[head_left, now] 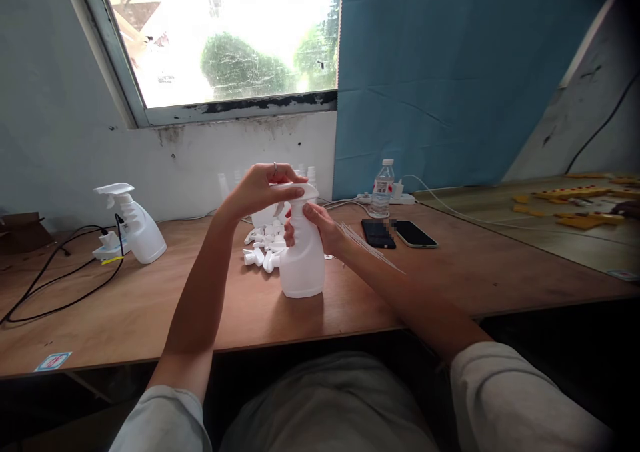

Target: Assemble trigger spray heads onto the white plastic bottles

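Observation:
A white spray bottle (303, 269) stands upright on the wooden table, near its front edge. My left hand (263, 187) is closed over the bottle's trigger spray head (310, 191), fingers on top and thumb along the side. Around the neck just below, my right hand (323, 227) grips the same bottle, with some of its fingers behind it. Loose white spray heads (260, 255) lie in a pile behind and left of the bottle. Farther back, several white bottles without heads are partly hidden by my left hand.
Another white spray bottle (143, 229) leans at the left beside black cables (55, 259) and a power strip. Thin white tubes (373, 247) lie to the right, near two phones (416, 234) and a water bottle (382, 189). Yellow pieces (575, 219) lie at far right.

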Demonstrator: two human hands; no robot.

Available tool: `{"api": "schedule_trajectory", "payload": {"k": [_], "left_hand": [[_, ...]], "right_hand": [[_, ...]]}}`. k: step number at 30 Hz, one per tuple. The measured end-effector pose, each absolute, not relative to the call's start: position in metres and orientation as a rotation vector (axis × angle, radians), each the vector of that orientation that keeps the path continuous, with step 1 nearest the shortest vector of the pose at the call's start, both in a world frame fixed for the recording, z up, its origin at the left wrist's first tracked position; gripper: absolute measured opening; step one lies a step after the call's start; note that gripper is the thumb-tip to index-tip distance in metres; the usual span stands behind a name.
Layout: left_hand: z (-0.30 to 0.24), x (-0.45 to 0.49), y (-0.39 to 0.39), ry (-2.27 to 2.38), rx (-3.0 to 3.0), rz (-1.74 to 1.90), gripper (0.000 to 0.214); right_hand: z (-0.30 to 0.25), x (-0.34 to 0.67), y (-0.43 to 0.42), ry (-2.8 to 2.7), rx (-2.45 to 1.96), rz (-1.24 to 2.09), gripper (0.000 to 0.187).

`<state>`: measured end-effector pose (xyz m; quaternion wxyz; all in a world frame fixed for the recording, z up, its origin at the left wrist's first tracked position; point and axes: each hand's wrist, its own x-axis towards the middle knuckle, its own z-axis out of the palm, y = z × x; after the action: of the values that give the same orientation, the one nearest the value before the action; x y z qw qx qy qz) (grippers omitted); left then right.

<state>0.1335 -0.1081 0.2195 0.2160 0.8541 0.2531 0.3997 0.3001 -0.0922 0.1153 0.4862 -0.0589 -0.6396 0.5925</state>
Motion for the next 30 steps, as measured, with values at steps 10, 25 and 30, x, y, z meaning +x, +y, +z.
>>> {"api": "schedule_trajectory", "payload": {"k": [10,25,30], "left_hand": [[0.217,0.135,-0.103,0.728,2.382,1.12,0.029],[0.222,0.131,-0.11,0.678,2.419,1.041,0.057],[0.227,0.109,-0.101,0.766,2.369,1.131,0.067]], "right_hand": [[0.117,0.303,-0.086,-1.57,-0.13,1.566,0.045],[0.127,0.317,-0.083,-1.792,-0.064,1.902,0.024],[0.125,0.314,-0.086,-1.75,-0.008,1.851,0.027]]}}
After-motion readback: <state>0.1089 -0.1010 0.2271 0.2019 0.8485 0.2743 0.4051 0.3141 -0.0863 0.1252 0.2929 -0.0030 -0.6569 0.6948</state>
